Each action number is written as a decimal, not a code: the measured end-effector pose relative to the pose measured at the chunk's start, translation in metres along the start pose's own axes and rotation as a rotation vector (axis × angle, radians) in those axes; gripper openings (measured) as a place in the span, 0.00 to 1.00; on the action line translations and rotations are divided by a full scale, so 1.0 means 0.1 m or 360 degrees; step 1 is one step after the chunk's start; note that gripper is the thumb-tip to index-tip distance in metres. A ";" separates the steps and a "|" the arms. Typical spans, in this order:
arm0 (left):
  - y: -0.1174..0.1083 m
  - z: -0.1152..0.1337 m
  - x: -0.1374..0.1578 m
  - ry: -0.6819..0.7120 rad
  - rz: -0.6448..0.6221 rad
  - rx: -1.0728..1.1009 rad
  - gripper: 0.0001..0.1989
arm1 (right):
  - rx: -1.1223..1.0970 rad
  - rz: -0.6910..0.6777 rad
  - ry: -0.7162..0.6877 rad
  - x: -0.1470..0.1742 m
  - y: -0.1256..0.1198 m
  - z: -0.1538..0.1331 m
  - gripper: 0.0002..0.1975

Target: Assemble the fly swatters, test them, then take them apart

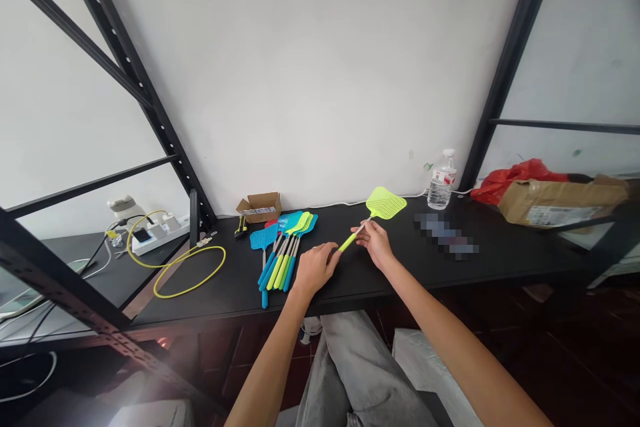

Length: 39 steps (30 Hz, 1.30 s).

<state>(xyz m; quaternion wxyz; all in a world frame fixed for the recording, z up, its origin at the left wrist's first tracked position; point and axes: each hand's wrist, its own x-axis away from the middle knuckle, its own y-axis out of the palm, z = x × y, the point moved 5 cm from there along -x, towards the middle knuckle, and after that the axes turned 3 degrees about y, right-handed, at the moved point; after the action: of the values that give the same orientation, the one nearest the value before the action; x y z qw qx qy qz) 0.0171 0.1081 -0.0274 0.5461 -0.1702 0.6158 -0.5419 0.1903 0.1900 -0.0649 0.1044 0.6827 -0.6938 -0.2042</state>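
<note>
A yellow-green fly swatter [386, 203] with a grey shaft is held at a slant above the black tabletop, its mesh head up and to the right. My right hand [378, 245] pinches the shaft just below that head. At the lower end, the fingers of my left hand [314, 268] close on the green handle. Left of my left hand lie several more fly swatters [280, 267], blue and yellow-green, fanned close together with their handles toward me. One blue fly swatter [264, 237] rests at the left side of this pile.
Behind the pile are an open small cardboard box [260, 207] and a black-and-yellow item [241, 230]. A yellow cable [220, 267] loops near a power strip [160, 235] at left. To the right stand a water bottle [442, 180] and a larger carton [555, 203]. Black shelf posts [510, 73] flank the table.
</note>
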 end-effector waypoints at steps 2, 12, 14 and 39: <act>0.00 0.01 0.00 0.0016 -0.0030 -0.0014 0.18 | 0.0003 0.0156 -0.0098 -0.01 -0.06 -0.01 0.20; -0.09 -0.29 0.10 -0.0675 0.0356 -0.0669 0.14 | 0.1086 0.0230 -0.0312 0.03 -0.02 -0.01 0.28; -0.05 -0.32 0.11 -0.0718 0.0309 -0.0676 0.14 | 0.1283 0.0225 -0.0367 0.03 0.00 0.00 0.32; -0.05 -0.20 0.03 -0.0364 0.0312 -0.0628 0.16 | 0.1561 0.0338 -0.0819 0.29 0.17 -0.28 0.14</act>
<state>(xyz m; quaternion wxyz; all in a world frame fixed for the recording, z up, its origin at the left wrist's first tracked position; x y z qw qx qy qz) -0.0029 0.1136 -0.0282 0.6184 -0.2731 0.6574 -0.3329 0.1858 0.1566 -0.0362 -0.3779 0.5058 -0.7754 -0.0061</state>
